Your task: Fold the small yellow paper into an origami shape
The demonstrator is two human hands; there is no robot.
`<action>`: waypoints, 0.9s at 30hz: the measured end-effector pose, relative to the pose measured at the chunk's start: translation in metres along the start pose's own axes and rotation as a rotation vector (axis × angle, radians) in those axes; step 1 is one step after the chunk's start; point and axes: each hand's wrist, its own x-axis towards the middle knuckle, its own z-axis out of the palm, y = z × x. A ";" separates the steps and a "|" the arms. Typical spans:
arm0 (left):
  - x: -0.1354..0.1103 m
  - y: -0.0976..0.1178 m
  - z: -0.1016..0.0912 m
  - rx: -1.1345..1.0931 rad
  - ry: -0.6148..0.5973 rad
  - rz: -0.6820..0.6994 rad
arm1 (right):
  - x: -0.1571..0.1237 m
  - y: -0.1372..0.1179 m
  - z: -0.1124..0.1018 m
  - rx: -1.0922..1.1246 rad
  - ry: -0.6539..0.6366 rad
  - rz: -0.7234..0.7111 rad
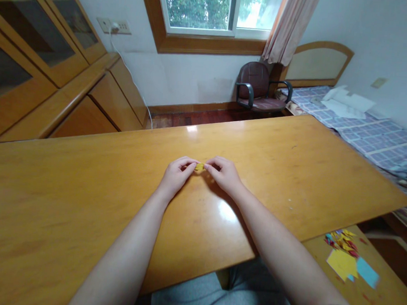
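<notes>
Yellow, small and creased, that's the folded paper piece [200, 167] here, pinched at both ends above the glossy, honey-coloured wooden worktop [83, 200], near its middle! The bare left hand [178, 176] has thumb and fingertips clamped on one end; the bare right hand [223, 173] mirrors it, thumb and fingers closed on the other. Just a narrow gap between the two, and the paper bridges it; its exact folds are too small to read. Window light glares off the smooth varnish, right by the right forearm. And down to the right, on a lower wooden surface [393, 293], look at this: a crumpled heap of small, multicoloured folded pieces [343, 241], touching a flat yellow paper sheet [341, 263], with a flat pale-blue sheet [367, 273] just beside it!
</notes>
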 end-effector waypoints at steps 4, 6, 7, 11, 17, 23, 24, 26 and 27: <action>0.000 0.001 0.000 -0.094 -0.015 -0.075 | 0.000 0.001 0.000 0.052 0.012 0.037; 0.000 0.002 0.001 -0.122 -0.040 -0.092 | 0.000 -0.001 0.000 0.077 0.007 0.047; 0.000 0.002 0.001 -0.119 -0.052 -0.092 | 0.000 -0.002 -0.001 0.089 0.001 0.051; -0.002 0.001 0.002 -0.081 -0.070 -0.087 | 0.000 -0.004 -0.001 0.107 -0.016 0.056; -0.002 0.001 0.001 -0.125 -0.075 -0.127 | -0.001 -0.001 0.001 0.158 -0.034 0.096; -0.001 0.004 0.000 -0.159 -0.041 -0.161 | -0.001 -0.005 0.000 0.361 -0.027 0.256; -0.001 0.004 0.000 -0.157 -0.038 -0.161 | -0.001 -0.005 0.000 0.380 -0.027 0.269; -0.002 0.003 0.000 -0.157 -0.030 -0.166 | -0.001 -0.005 -0.001 0.402 -0.028 0.288; -0.002 0.003 0.001 -0.162 -0.027 -0.173 | 0.000 -0.005 -0.001 0.410 -0.028 0.296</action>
